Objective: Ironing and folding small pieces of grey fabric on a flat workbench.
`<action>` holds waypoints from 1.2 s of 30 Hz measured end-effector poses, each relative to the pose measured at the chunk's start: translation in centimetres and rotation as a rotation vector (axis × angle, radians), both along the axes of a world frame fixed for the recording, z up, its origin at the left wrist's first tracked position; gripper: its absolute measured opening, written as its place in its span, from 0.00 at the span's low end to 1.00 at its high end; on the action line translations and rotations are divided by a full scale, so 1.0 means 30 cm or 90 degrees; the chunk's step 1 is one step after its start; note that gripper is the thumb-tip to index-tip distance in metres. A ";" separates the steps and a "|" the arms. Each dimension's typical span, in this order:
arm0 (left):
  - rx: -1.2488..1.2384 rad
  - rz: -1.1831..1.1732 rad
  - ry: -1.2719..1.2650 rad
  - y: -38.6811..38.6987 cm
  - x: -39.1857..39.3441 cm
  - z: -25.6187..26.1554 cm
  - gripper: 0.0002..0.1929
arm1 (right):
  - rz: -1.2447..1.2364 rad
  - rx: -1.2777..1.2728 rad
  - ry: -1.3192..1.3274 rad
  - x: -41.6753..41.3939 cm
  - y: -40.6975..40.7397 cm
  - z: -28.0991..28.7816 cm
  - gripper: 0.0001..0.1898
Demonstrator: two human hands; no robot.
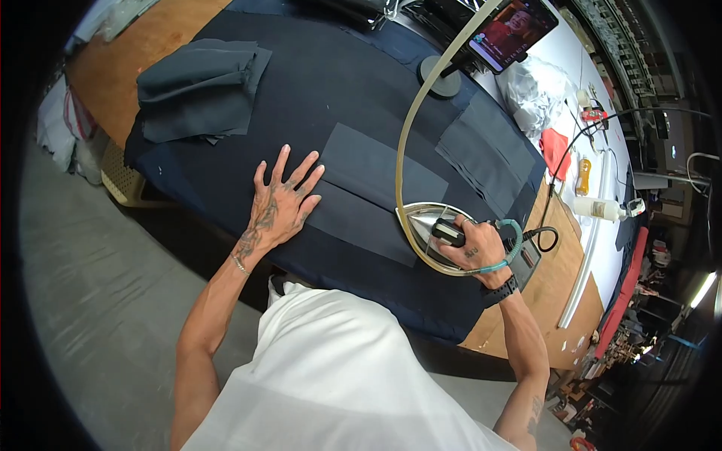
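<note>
My right hand (477, 248) grips the handle of a steam iron (417, 224), whose pointed tip faces left. The iron sits at the right end of a dark grey fabric piece (372, 163) that has a lengthwise fold or seam along its middle. At that piece's left end, my left hand (286, 203) is spread with the fingers apart and holds nothing. Beneath everything lies a dark navy ironing cloth (316, 73). A pale hose (407, 129) loops over the work to the iron.
Far left lies a pile of grey fabric pieces (197, 84); flat pieces (488, 155) are stacked on the right. A phone (510, 34) stands on a round-based holder (443, 82). Beyond are a plastic bag (533, 93), a white bottle (598, 208) and a black cable (569, 152).
</note>
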State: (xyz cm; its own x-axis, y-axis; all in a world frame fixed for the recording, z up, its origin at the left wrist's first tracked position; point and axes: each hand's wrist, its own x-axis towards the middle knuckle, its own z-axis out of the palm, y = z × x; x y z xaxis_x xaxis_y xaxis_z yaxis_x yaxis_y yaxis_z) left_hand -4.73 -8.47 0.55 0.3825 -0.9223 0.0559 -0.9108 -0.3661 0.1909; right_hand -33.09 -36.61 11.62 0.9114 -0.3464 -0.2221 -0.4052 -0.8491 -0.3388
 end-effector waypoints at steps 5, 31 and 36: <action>0.008 0.004 0.024 0.007 0.013 0.009 0.28 | 0.000 -0.009 0.027 0.034 0.011 -0.016 0.24; -0.051 -0.001 0.032 0.040 0.070 -0.017 0.24 | 0.018 0.022 -0.002 0.380 0.158 0.006 0.23; -0.055 0.011 0.045 0.052 0.074 -0.005 0.25 | 0.025 0.025 -0.001 0.459 0.188 0.007 0.26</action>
